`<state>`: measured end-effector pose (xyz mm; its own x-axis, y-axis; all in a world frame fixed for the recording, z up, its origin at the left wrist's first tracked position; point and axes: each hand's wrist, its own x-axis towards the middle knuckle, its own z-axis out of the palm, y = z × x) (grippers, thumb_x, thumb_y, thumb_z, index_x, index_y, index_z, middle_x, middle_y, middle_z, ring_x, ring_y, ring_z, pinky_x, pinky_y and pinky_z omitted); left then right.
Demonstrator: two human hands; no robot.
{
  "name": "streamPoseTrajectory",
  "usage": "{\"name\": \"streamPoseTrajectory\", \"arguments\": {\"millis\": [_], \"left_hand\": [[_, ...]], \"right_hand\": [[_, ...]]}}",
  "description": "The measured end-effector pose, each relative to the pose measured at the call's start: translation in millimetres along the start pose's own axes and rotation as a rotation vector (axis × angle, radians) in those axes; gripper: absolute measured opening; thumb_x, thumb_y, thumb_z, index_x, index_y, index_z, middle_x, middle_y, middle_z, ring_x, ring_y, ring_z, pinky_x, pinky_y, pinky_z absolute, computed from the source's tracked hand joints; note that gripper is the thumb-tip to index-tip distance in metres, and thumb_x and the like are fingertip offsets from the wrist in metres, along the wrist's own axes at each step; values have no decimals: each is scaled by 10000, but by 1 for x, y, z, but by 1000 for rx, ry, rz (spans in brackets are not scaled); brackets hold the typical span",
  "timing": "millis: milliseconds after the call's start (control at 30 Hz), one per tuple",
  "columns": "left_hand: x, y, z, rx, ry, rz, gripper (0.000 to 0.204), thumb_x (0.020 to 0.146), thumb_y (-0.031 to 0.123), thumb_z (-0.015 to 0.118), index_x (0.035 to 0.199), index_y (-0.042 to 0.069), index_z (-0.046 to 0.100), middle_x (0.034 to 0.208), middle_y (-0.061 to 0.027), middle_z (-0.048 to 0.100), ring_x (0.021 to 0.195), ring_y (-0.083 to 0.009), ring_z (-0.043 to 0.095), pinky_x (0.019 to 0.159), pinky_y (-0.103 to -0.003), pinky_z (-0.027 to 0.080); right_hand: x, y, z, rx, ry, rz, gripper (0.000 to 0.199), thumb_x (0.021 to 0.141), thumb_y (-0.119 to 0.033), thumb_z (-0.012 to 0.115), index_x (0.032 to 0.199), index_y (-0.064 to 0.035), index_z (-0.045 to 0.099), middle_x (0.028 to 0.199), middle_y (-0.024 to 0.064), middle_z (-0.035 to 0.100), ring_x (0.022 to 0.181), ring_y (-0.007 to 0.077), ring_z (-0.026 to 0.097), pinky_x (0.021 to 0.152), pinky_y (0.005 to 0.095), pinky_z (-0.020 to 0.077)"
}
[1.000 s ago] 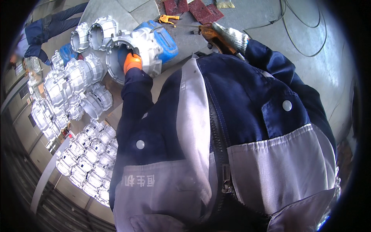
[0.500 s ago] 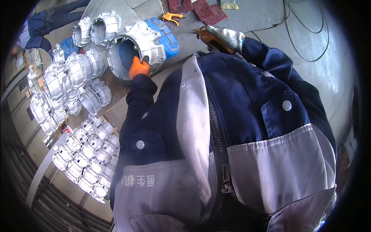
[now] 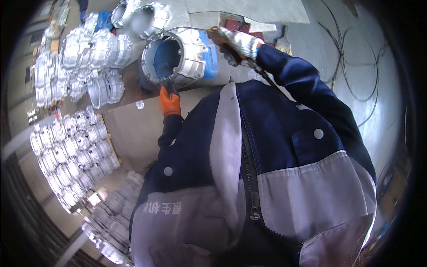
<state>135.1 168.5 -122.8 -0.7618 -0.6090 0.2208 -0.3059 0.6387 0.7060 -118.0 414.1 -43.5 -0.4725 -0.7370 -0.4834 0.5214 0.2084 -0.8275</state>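
Observation:
A silvery cast-metal housing (image 3: 189, 60), round and open-mouthed, lies on its side on the bench. Blue shows through its opening, and a blue plastic piece (image 3: 212, 57) sits against its right side. My left hand (image 3: 170, 101), in an orange glove with dark fingertips, holds the lower rim of the mouth. In a white glove, my right hand (image 3: 240, 42) is closed round an orange-brown hand-held power tool (image 3: 222, 42). From the tool a thin shaft reaches left over the housing's top; its tip is hard to make out.
Two more housings (image 3: 149, 20) stand behind. Stacked castings (image 3: 75, 49) fill the left, with further rows (image 3: 71, 151) below them. Dark red sheets (image 3: 238, 26) lie beyond my right hand. Looped black cables (image 3: 342, 66) hang or lie at the right.
My view has shifted, so the housing sits farther right. My left hand has gone from inside the mouth's edge to its lower rim. The shaft now crosses the housing's top.

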Motion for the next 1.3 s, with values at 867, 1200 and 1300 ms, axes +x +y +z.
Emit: {"name": "streamPoseTrajectory", "arguments": {"millis": [867,1200,1300], "left_hand": [[92,15,32,325,-408,-262,691,696,432,654,1267,105,441,990,-181,632,953,-355,593,824,-423,459],[148,-24,21,124,-570,-190,404,744,317,580,1033,37,621,934,-197,638,901,-346,603,801,-407,464],[184,-59,-39,-183,-450,-51,343,754,260,560,989,16,611,827,-189,626,814,-347,598,734,-399,471]], "right_hand": [[-136,2,-6,-210,266,58,651,877,-587,372,1206,-38,487,994,168,598,772,262,606,690,367,489],[-118,2,50,338,341,-114,749,826,-676,409,1219,-40,465,1034,177,586,789,267,613,688,387,511],[-115,-18,68,415,239,-189,723,836,-646,423,1235,-44,443,982,170,572,753,270,597,645,431,520]]}}
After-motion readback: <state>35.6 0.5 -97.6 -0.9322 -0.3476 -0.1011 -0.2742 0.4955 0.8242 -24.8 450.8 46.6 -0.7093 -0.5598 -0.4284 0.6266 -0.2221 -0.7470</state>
